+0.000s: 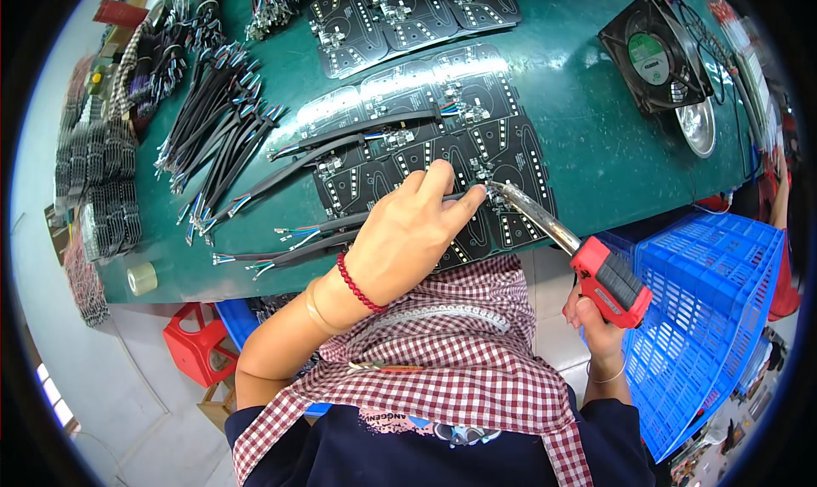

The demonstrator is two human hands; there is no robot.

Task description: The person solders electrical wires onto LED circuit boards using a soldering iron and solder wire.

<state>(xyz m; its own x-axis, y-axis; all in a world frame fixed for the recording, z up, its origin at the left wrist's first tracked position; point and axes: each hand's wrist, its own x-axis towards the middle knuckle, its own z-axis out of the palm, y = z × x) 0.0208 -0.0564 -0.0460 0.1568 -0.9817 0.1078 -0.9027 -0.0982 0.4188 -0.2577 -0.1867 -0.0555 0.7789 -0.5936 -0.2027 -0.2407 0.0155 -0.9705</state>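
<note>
My right hand point(598, 327) is wrapped round the handle of a red and black soldering gun point(611, 284). The gun's long metal barrel slants up and left to a panel of black circuit boards point(408, 157). Its tip rests near small parts on the board, close to my left fingertips. My left hand point(412, 223) is closed in a pinch on the end of a black-sleeved cable point(345, 221), whose tail runs out to the left. The pinched wire tips are mostly hidden by my fingers. More black cables point(374, 123) lie across the upper boards.
Loose cables point(213, 129) lie heaped on the green table at left, near stacked boards point(94, 172) and a tape roll point(142, 278). Another board panel point(408, 14) lies at the back. A black fan point(654, 57) stands far right. Blue crates point(702, 317) sit beside my right arm.
</note>
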